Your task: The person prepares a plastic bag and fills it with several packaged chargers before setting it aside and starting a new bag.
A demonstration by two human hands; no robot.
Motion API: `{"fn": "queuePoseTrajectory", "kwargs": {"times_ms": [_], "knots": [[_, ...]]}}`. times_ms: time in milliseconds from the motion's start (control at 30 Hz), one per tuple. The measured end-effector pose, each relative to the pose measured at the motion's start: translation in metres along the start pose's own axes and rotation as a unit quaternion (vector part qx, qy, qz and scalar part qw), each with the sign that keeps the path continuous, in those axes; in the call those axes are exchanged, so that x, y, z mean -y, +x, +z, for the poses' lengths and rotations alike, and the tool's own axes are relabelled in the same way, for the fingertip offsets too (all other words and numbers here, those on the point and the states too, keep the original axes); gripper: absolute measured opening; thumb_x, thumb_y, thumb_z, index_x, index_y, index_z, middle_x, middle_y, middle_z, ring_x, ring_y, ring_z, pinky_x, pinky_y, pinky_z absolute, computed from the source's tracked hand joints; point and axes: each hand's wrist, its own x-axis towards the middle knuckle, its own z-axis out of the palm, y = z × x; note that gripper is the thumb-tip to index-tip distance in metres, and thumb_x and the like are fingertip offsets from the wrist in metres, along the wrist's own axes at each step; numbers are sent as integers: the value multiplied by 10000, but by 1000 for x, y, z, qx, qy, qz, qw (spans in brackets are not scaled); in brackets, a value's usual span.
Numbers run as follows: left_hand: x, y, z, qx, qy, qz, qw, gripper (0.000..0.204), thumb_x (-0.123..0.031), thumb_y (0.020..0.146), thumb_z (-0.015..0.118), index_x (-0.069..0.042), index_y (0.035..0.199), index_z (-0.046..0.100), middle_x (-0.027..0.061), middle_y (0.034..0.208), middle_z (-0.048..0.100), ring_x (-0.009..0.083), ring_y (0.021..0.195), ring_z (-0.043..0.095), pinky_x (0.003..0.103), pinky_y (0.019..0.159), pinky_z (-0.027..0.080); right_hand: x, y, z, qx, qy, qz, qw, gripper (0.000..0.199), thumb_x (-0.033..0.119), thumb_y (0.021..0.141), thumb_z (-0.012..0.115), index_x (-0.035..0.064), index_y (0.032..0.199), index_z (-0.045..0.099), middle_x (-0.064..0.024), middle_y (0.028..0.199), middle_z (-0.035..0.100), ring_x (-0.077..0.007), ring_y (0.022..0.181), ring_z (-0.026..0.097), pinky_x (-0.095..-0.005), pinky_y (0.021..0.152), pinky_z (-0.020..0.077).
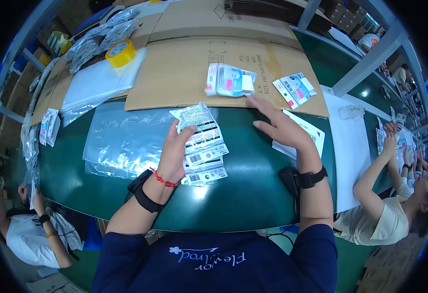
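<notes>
My left hand [171, 155] grips several small flat clear-bagged packages [200, 128], thumb on top, their white printed backs with barcodes facing up. They fan toward me over the green table. My right hand [283, 126] is held out to the right, thumb and fingers apart, nothing in it. Its fingertips are just by the near edge of a blue, white and pink package [231, 80] on the cardboard; whether they touch it I cannot tell. Another such package [295, 90] lies tilted farther right on the cardboard. White printed sheets [313, 134] lie partly under my right forearm.
Flattened cardboard [170, 73] covers the far side of the green table [253, 195]. Clear plastic bags [121, 141] lie left of my hand. Yellow tape [121, 53] rests on more bags [89, 93]. A small package [49, 128] is at far left. People sit on both sides.
</notes>
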Motion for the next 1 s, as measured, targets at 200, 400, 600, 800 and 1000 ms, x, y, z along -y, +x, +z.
{"fn": "queuePoseTrajectory", "kwargs": {"times_ms": [200, 400, 600, 800, 1000], "knots": [[-2, 1, 1, 17, -10, 12, 1000, 670, -74, 876, 572, 6, 1397, 158, 130, 1093, 569, 208, 965, 609, 342, 774, 531, 18, 7, 3, -55, 73, -94, 991, 478, 4, 856, 533, 98, 1321, 481, -148, 1340, 494, -315, 1252, 451, -372, 1068, 331], [6, 6, -10, -14, -4, 27, 1000, 616, -71, 877, 567, 12, 1370, 206, 131, 1098, 572, 199, 973, 609, 334, 777, 531, 19, 32, -8, -104, -95, -120, 983, 482, -57, 786, 557, 76, 1248, 538, -148, 1284, 530, -326, 1210, 476, -383, 1045, 364], [-1, 1, 0, 42, -15, 0, 999, 445, -60, 880, 557, -6, 1267, 345, 108, 1074, 588, 179, 929, 628, 319, 762, 540, -7, 81, 3, -51, -215, -156, 963, 485, -44, 714, 613, 78, 1181, 579, -139, 1211, 567, -336, 1151, 491, -394, 1010, 395], [-2, 2, -3, 37, -47, 15, 998, 375, -51, 884, 546, -25, 1223, 387, 96, 1048, 600, 183, 894, 644, 311, 741, 546, 27, 86, -2, 5, -248, -80, 965, 531, 33, 672, 671, 105, 1191, 590, -148, 1178, 571, -326, 1081, 511, -365, 978, 404], [-6, 1, -3, 56, -55, 10, 997, 396, -44, 888, 540, -28, 1252, 383, 112, 1065, 597, 203, 923, 647, 319, 742, 554, 25, 58, -4, 58, -157, -77, 983, 560, 34, 665, 660, 118, 1214, 591, -130, 1133, 565, -306, 1050, 520, -362, 949, 410]]}}
